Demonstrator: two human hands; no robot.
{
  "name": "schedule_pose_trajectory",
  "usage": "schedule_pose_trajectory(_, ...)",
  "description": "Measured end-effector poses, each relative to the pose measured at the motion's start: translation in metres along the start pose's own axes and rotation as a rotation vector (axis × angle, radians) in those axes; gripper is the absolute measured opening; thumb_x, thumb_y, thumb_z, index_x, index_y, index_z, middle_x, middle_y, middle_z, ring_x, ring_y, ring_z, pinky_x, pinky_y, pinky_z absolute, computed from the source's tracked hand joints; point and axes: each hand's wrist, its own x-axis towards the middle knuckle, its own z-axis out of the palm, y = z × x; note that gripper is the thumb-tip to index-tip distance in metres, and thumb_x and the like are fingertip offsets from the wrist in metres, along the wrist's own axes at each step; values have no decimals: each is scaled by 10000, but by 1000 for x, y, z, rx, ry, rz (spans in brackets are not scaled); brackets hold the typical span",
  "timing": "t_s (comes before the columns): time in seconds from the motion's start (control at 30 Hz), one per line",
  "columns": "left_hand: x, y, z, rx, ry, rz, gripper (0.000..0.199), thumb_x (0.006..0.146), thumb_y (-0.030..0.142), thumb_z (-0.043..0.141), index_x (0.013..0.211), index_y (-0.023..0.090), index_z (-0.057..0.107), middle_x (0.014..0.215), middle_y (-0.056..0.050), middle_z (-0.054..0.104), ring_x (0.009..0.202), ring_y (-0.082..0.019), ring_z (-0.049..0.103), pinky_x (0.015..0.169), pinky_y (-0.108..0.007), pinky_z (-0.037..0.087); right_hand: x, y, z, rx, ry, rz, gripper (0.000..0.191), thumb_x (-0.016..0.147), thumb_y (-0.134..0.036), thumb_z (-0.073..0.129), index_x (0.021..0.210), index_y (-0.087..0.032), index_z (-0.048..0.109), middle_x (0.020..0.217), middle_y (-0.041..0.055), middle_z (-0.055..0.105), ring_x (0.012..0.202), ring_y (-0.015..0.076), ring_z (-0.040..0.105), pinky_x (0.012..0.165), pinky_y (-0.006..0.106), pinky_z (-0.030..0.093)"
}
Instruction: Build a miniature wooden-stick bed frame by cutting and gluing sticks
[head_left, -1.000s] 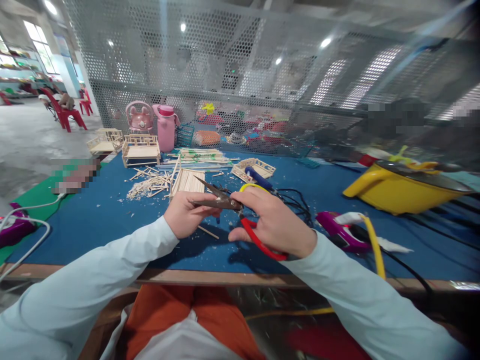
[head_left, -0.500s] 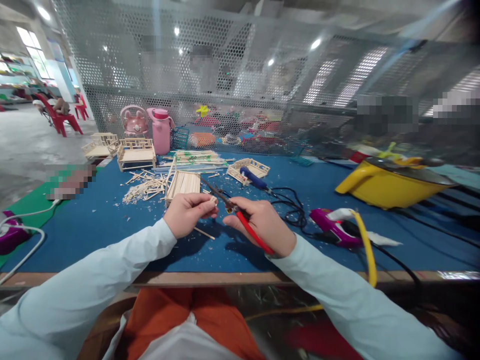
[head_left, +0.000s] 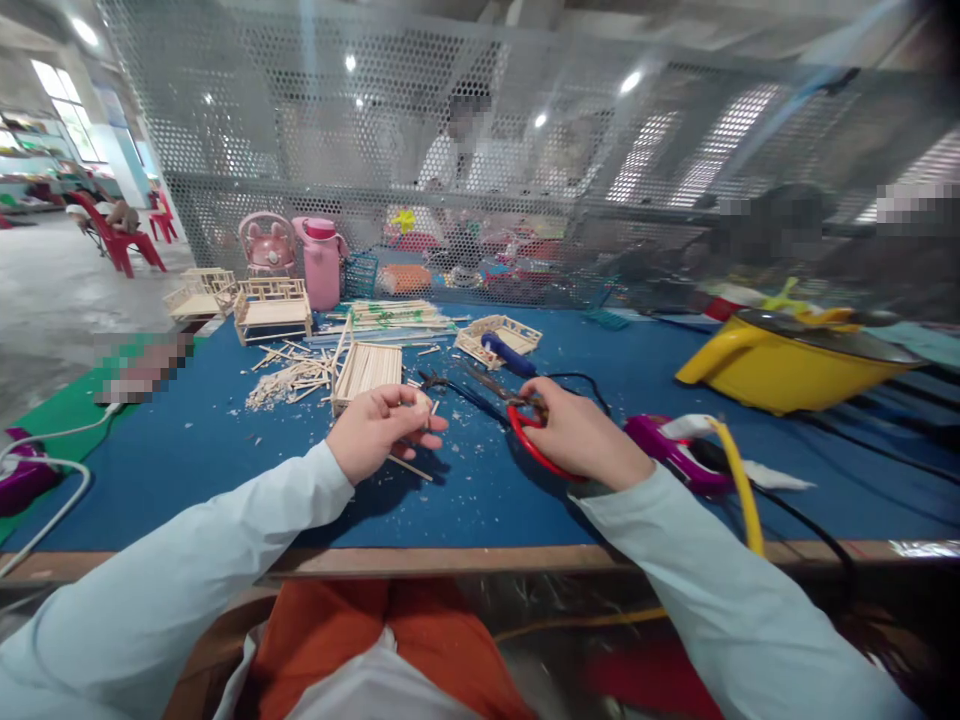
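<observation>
My left hand [head_left: 386, 432] is over the mat with thumb and index finger pinched and the other fingers loosely extended. A short pale wooden stick piece [head_left: 434, 408] shows at its fingertips, mostly hidden. My right hand [head_left: 581, 432] is closed on a pair of red-handled scissors [head_left: 519, 430], whose dark blades point away to the left. Just behind my left hand stands a small bed-like frame of wooden sticks [head_left: 369, 372]. Between the hands lie dark-handled nippers [head_left: 469, 397] on the mat, and a loose stick [head_left: 411, 468] sits below my left fingers.
A pile of cut sticks [head_left: 289, 385] lies left of the frame. Finished-looking stick models [head_left: 274, 312] and a pink flask [head_left: 322, 265] stand behind. A blue-handled tool [head_left: 508, 354] rests on another stick model. Rightward are a purple glue gun [head_left: 675, 452] and a yellow pot [head_left: 787, 365].
My right hand has moved right with the scissors, away from my left hand. The nippers are now uncovered. My left hand's lower fingers have opened out a little.
</observation>
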Motion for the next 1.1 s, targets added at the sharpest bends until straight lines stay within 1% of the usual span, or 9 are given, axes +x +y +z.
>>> schedule_pose_trajectory(0.1,-8,-6,1,374,-60,193,146,711,282,621,727,137,624,731,-56,691,633,-122,612,528,-202,442,1,21,6,-67,-4,-57,230,715,-198,513,933,-159,576,637,45,657,571,184,610,514,257,444)
schedule_pose_trajectory(0.2,-18,-10,0,677,-101,389,111,744,227,585,728,157,669,718,-44,692,655,-126,597,644,-231,459,2,28,7,-141,43,-141,246,709,-175,512,931,-149,615,870,113,687,761,230,644,642,321,490)
schedule_pose_trajectory(0.3,-26,-13,-7,801,-165,479,151,787,244,547,788,168,677,738,-49,689,659,-127,601,633,-217,447,5,11,0,-108,125,-161,294,733,-108,456,967,-147,628,914,112,686,810,230,642,698,339,484)
schedule_pose_trajectory(0.4,-27,-17,-17,819,-149,513,167,801,251,535,807,156,672,723,-55,679,643,-120,593,616,-204,434,14,-23,-4,109,46,-260,230,822,-152,431,901,-167,647,834,61,705,757,175,651,686,275,469)
schedule_pose_trajectory(0.53,-24,-22,-26,760,-91,453,174,799,259,545,800,142,673,696,-56,669,606,-113,573,592,-203,420,23,-58,10,106,-111,-442,232,863,-309,459,972,-200,633,881,55,705,778,185,650,683,281,449)
schedule_pose_trajectory(0.63,-22,-24,-25,699,-114,359,189,795,281,553,800,141,679,692,-58,665,589,-114,560,578,-209,413,19,-62,24,114,-305,-614,215,849,-339,489,951,-206,624,874,50,691,798,187,640,673,276,444)
schedule_pose_trajectory(0.7,-22,-25,-23,656,-114,291,205,795,304,553,796,146,684,682,-57,658,586,-117,551,565,-211,405,14,-56,30,140,-358,-590,192,847,-329,495,917,-193,612,854,54,676,793,186,631,671,276,446)
schedule_pose_trajectory(0.9,-23,-28,-15,573,-66,166,191,779,312,563,742,179,695,619,-40,633,518,-110,508,503,-212,374,17,-42,37,167,-272,-381,128,859,-268,479,886,-209,589,810,37,670,742,164,627,636,255,442)
schedule_pose_trajectory(1.1,-23,-26,-16,490,-87,117,120,736,255,605,703,185,698,581,-28,637,517,-112,542,514,-202,395,20,-49,30,290,-80,-452,253,868,-376,451,802,-188,607,691,36,652,652,146,604,586,242,404)
